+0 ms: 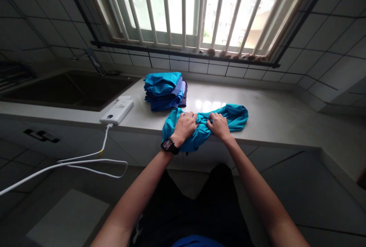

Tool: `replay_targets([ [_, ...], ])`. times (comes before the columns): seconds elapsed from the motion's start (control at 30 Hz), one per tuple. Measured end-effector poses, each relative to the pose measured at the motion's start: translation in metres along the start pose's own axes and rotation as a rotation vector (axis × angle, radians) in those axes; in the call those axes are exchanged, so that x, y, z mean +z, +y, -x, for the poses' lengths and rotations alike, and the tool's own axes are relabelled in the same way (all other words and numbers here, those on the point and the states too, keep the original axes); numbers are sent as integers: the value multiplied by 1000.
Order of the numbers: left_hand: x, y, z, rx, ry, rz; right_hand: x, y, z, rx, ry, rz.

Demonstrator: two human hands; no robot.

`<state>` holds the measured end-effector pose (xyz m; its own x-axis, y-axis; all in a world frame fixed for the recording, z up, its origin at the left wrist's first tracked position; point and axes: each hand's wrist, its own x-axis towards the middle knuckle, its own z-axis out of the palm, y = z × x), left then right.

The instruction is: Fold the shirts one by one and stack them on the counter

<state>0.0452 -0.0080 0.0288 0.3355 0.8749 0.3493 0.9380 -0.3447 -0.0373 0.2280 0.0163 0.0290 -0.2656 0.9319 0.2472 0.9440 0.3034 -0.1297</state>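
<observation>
A crumpled teal cloth (238, 117) lies along the front edge of the counter, and part of it hangs over the edge. Its exact kind cannot be made out. My left hand (185, 125), below a black watch (169, 146), is closed on the cloth's left-middle part. Close beside it, my right hand (219, 125) grips the bunched middle with curled fingers. Behind and to the left of my hands stands a stack of folded cloths (164, 90) in blue, teal and purple.
A white power bank (117, 110) sits on the counter (271, 113) near its front edge, with a white cable (105, 142) hanging down. Further left is a dark sink (71, 89) with a faucet (95, 62). A barred window (183, 10) is behind the counter.
</observation>
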Motion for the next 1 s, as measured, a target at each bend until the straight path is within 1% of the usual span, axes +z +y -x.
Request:
replay_targets([
  [0.2,-3,3,1,19,-11,12,-4,0,2,2,-46,8],
  [0.27,-2,1,2,15,0,63,-4,0,2,-8,-43,7],
  [0.33,1,-6,3,-22,27,159,-3,0,3,-9,-31,-12],
  [0.4,4,-17,7,-136,87,266,-1,2,3,7,-5,-52],
  [0.47,6,-29,17,-323,174,345,2,6,3,27,35,-130],
  [0.53,5,-38,33,-500,243,390,5,11,2,44,87,-264],
  [0.6,3,-40,53,-589,274,432,7,16,1,71,156,-440],
  [0.7,-1,-30,81,-620,308,520,4,21,0,121,270,-682],
  [0.8,-3,-15,97,-634,361,633,-3,20,8,183,371,-853],
  [0.87,-5,-8,101,-640,385,691,-7,15,22,271,455,-940],
  [0.93,-9,-2,103,-622,386,730,-9,7,41,378,531,-987],
  [1.0,-16,4,104,-537,367,771,-11,-5,63,440,561,-999],
])
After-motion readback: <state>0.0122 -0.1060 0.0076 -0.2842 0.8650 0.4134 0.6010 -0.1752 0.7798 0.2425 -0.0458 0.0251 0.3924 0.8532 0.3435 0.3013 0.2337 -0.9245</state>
